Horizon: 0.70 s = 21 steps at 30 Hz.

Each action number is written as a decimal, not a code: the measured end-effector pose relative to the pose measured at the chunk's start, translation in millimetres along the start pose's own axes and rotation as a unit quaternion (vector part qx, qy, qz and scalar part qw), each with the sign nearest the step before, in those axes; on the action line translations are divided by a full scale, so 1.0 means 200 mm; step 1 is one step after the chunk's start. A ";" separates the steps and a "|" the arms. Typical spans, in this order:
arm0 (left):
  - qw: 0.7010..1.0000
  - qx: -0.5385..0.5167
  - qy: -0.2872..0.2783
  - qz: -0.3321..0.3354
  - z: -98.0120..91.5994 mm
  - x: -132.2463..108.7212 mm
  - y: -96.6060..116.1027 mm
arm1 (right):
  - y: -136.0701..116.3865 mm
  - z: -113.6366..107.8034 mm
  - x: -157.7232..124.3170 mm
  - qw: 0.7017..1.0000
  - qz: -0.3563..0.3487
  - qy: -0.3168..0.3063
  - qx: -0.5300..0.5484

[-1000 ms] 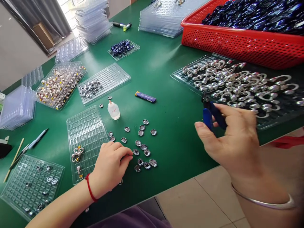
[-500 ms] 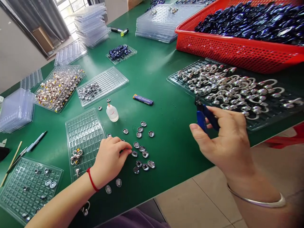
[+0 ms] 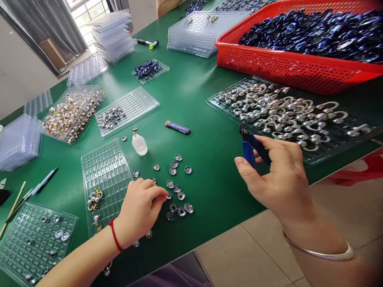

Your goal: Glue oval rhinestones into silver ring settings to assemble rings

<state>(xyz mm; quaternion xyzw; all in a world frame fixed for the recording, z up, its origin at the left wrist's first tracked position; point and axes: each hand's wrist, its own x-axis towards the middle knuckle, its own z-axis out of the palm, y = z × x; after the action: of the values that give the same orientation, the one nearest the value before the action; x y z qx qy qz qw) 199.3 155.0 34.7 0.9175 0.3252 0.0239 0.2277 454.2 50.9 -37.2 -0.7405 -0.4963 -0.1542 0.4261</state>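
Pliers (image 3: 249, 151) with blue handles rest in the right hand (image 3: 278, 179), handles apart, the thumb lying loosely outside them rather than wrapped round. That light hold could let them slip or twist if they were knocked. Their black tip points up, close to the near edge of the tray (image 3: 344, 145) heaped with silver rings (image 3: 284, 113); a careless swing to that side might snag a ring or scratch its finish.

The left hand (image 3: 142, 211) reaches low over the green table (image 3: 215, 183), thumb and forefinger brought narrowly together at one small oval piece (image 3: 169, 196). Whether they pinch it or merely touch it, I cannot tell. It lies at the near left of a loose cluster of similar ovals (image 3: 181, 195), several of them touching, so a clumsy pick could push its neighbours about or flip them.

Behind that hand, a small bottle (image 3: 139, 145) stands upright near the clear tray (image 3: 104, 163). A sleeve or knuckle brushing it might tip it over, perhaps wetting the ovals. Two other ovals (image 3: 149, 234) lie partly under the left wrist, where a dragging forearm could sweep them towards the table edge.
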 end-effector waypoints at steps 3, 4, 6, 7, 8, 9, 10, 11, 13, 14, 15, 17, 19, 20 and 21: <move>1.000 0.006 0.016 0.002 0.00 0.01 -0.01 | 0.00 0.00 0.00 1.000 0.000 -0.002 0.003; 1.000 0.008 0.022 0.002 0.00 0.02 -0.01 | 0.00 0.00 0.00 1.000 0.000 -0.003 0.004; 0.999 0.010 0.031 -0.002 -0.01 0.04 -0.01 | 0.00 0.00 0.00 1.000 -0.001 -0.006 0.007; 0.999 0.010 0.034 -0.004 -0.01 0.05 0.00 | 0.00 0.00 0.01 1.000 -0.001 -0.007 0.009; 0.999 0.008 0.035 -0.005 -0.02 0.06 0.00 | 0.00 0.00 0.01 1.000 -0.001 -0.007 0.011; 0.999 0.005 0.034 -0.005 -0.02 0.07 0.00 | 0.00 0.00 0.01 1.000 -0.001 -0.006 0.012; 0.999 0.001 0.032 -0.004 -0.02 0.08 0.00 | -0.01 -0.01 0.01 1.000 0.000 -0.006 0.013; 1.000 -0.001 0.031 -0.002 -0.02 0.09 -0.01 | -0.01 -0.01 0.01 1.000 0.000 -0.005 0.014; 1.000 0.002 0.029 0.002 -0.02 0.12 -0.01 | -0.01 -0.01 0.01 1.000 0.001 -0.005 0.015; 1.000 0.006 0.029 0.002 -0.02 0.12 -0.02 | -0.01 -0.01 0.01 1.000 0.002 -0.006 0.016; 0.999 0.010 0.031 0.002 -0.02 0.13 -0.03 | -0.01 -0.01 0.01 1.000 0.002 -0.007 0.016; 0.999 0.012 0.035 -0.001 -0.02 0.15 -0.04 | -0.01 -0.01 0.01 1.000 0.001 -0.007 0.017; 0.999 0.011 0.035 -0.005 -0.03 0.16 -0.04 | -0.01 -0.01 0.01 1.000 0.001 -0.007 0.016; 0.999 0.010 0.032 -0.006 -0.03 0.16 -0.04 | -0.01 -0.01 0.01 1.000 0.001 -0.008 0.015; 1.000 0.011 0.028 -0.007 -0.03 0.17 -0.05 | -0.01 -0.01 0.01 1.000 0.001 -0.009 0.015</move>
<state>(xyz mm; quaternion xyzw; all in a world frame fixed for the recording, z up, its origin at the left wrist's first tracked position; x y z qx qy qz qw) 219.3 184.0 32.3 0.9164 0.3385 0.0441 0.2090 454.2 51.3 -34.6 -0.7360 -0.5013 -0.1398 0.4330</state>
